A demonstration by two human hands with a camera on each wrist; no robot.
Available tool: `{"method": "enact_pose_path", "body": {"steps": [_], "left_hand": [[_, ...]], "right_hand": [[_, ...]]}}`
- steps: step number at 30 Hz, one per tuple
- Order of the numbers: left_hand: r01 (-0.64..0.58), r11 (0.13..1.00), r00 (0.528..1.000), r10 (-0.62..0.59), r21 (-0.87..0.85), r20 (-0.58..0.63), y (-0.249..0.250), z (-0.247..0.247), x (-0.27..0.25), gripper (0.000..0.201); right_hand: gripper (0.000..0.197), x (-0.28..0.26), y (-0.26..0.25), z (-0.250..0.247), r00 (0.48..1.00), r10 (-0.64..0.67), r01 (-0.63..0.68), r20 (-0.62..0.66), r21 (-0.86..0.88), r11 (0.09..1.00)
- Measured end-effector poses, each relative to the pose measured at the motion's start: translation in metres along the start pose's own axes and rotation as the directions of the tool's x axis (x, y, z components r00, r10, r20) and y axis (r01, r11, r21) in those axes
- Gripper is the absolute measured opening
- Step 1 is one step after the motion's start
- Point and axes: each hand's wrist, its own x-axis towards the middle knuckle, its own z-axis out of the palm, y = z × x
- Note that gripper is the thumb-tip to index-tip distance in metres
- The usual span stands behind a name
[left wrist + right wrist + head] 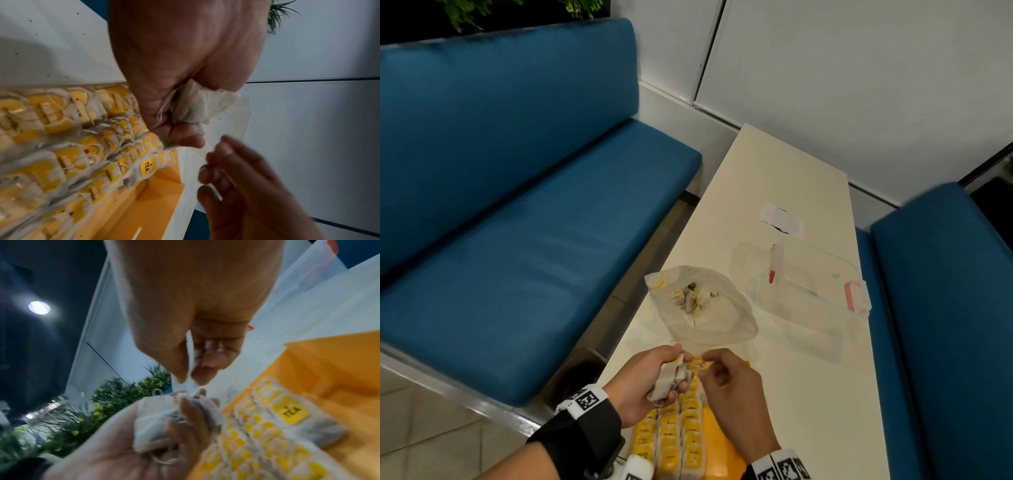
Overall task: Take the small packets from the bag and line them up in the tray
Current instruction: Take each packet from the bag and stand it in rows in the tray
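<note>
At the bottom centre of the head view, an orange tray (717, 435) is seen on the white table (808, 394), its left part filled with rows of tea packets (681, 442) bearing yellow tags; the right part of the tray floor is bare. In the left wrist view one yellow tag marked TEA (148, 166) is seen at the end of a row.

Just above the tray, a small bunch of packets (671, 378) is held in the left hand (650, 380), the fingers curled round it, with loose string showing at the palm. To its right, the right hand (732, 387) is held over the tray with thumb and forefinger brought together at the top of that bunch; in the right wrist view the fingertips (180, 378) are seen almost touching above a thin white piece, but whether it is actually pinched cannot be told through the blur. Both wrists are wrapped in bands with black-and-white markers.

Further up the frame, at centre, the translucent plastic bag (709, 308) lies open on the table with a few more packets (693, 298) inside. To its right, a clear lidded container (804, 284) with pink clasps is seen. Beyond it lies a white paper slip (782, 219). Blue benches (517, 205) flank the table at left and right.
</note>
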Motion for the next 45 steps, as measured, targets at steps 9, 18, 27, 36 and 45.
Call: {"method": "enact_pose_path", "body": {"steps": [9, 18, 27, 36, 45], "left_hand": [[-0.156, 0.987, 0.987, 0.155, -0.037, -0.028, -0.003, 0.014, -0.003, 0.024], [-0.171, 0.985, 0.985, 0.171, 0.019, -0.022, -0.004, 0.006, -0.007, 0.035], [-0.229, 0.968, 0.972, 0.223, 0.098, 0.075, -0.008, -0.002, -0.012, 0.050], [-0.264, 0.961, 0.962, 0.256, 0.087, 0.096, -0.006, -0.009, -0.015, 0.041], [-0.278, 0.959, 0.960, 0.279, 0.048, -0.019, -0.002, -0.023, -0.011, 0.025]], "right_hand": [[0.015, -0.005, -0.026, 0.012, 0.979, -0.127, 0.093, 0.158, 0.206, 0.974], [0.028, 0.000, -0.019, 0.002, 0.986, 0.001, -0.043, 0.168, 0.246, 0.968], [0.024, 0.007, -0.011, -0.008, 0.995, 0.059, -0.074, 0.074, 0.209, 0.975], [0.008, 0.010, -0.012, -0.026, 0.992, 0.000, -0.026, 0.128, 0.201, 0.979], [0.016, 0.014, 0.001, -0.039, 0.989, 0.058, -0.046, 0.136, -0.085, 0.995]]}}
